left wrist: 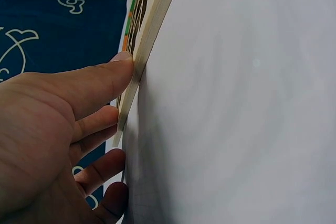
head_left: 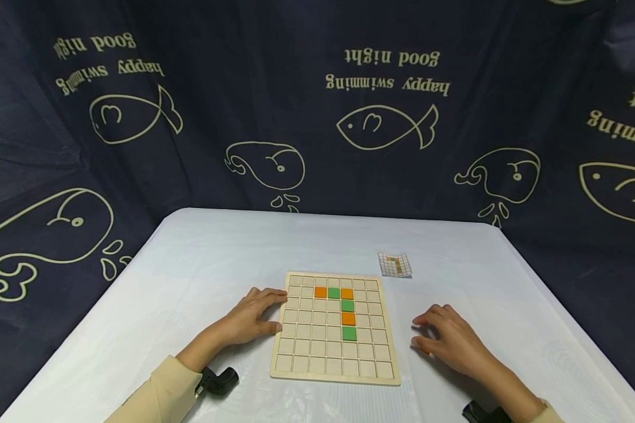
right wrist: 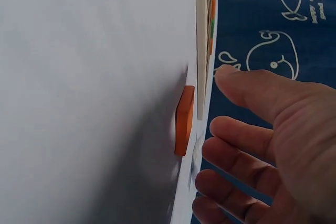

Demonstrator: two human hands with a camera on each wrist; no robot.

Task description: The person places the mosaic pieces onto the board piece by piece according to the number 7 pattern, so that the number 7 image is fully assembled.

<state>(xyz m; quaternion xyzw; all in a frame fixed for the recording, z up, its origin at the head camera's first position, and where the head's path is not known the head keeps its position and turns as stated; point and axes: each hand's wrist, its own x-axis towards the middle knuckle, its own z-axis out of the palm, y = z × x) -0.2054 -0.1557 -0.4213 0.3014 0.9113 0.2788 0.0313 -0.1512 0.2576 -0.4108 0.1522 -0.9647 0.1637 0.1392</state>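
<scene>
A pale wooden grid board (head_left: 317, 348) lies on the table, with orange and green square tiles in some of its cells. Those tiles make a short row near the top, such as the green tile (head_left: 334, 293), and a column below its right end, such as the orange tile (head_left: 348, 319). My left hand (head_left: 250, 317) touches the board's left edge with thumb and fingertips, fingers extended. To the right of the board, my right hand (head_left: 450, 339) hovers with loosely bent fingers, holding nothing. Under it a loose orange tile (right wrist: 184, 121) lies on the table, mostly hidden in the head view.
A small card (head_left: 395, 265) printed with a coloured grid pattern lies beyond the board's upper right corner. The white-covered table (head_left: 217, 252) reaches a dark curtain (head_left: 317, 106) with fish and whale drawings. Black straps with devices sit at both wrists.
</scene>
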